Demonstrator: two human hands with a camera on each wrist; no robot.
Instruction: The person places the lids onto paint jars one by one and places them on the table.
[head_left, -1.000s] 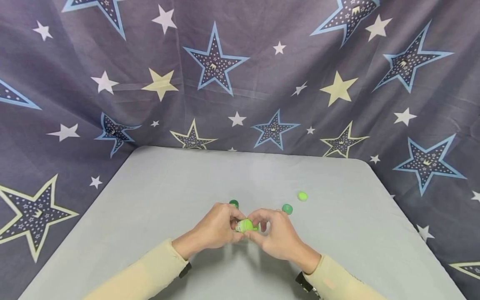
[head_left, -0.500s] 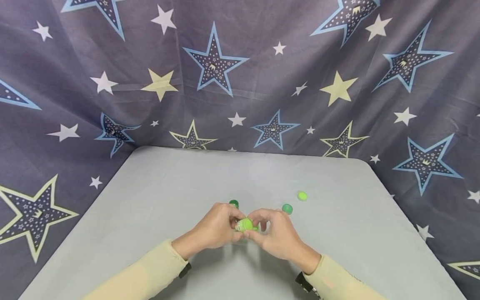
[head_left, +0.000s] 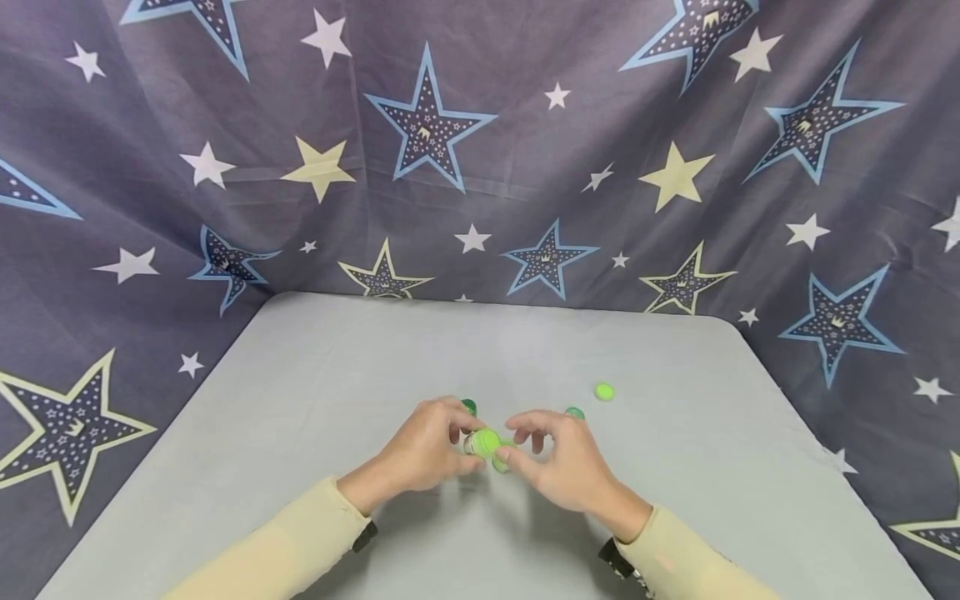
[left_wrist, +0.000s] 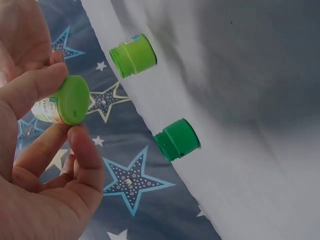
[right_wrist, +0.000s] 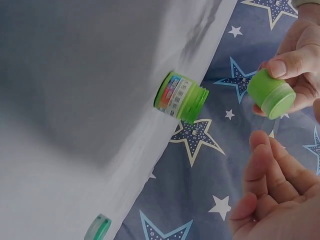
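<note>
Between its thumb and fingers, my left hand (head_left: 423, 446) pinches a small light-green jar (head_left: 482, 442) with a printed label. The left wrist view shows a smooth green end of this held jar (left_wrist: 74, 100). My right hand (head_left: 562, 462) is beside it, fingers loosely bent and apart from the jar, as the gap in the right wrist view shows. Beneath the hands, a second light-green jar (right_wrist: 181, 97) stands on the table with its threaded neck uncovered. Beside it stands a dark green jar (left_wrist: 178, 140), likewise without a lid, partly hidden by my left hand in the head view.
A light-green lid (head_left: 604, 392) lies on the grey table (head_left: 360, 358), to the right of the jars. Closer to my right hand is a darker green lid (head_left: 575, 412), partly covered by that hand. A star-patterned cloth (head_left: 510, 150) hangs around the table.
My right hand has let go of the held jar and drawn slightly right. My left hand has shifted a little left and up with the jar, exposing more of the light-green jar beneath.
</note>
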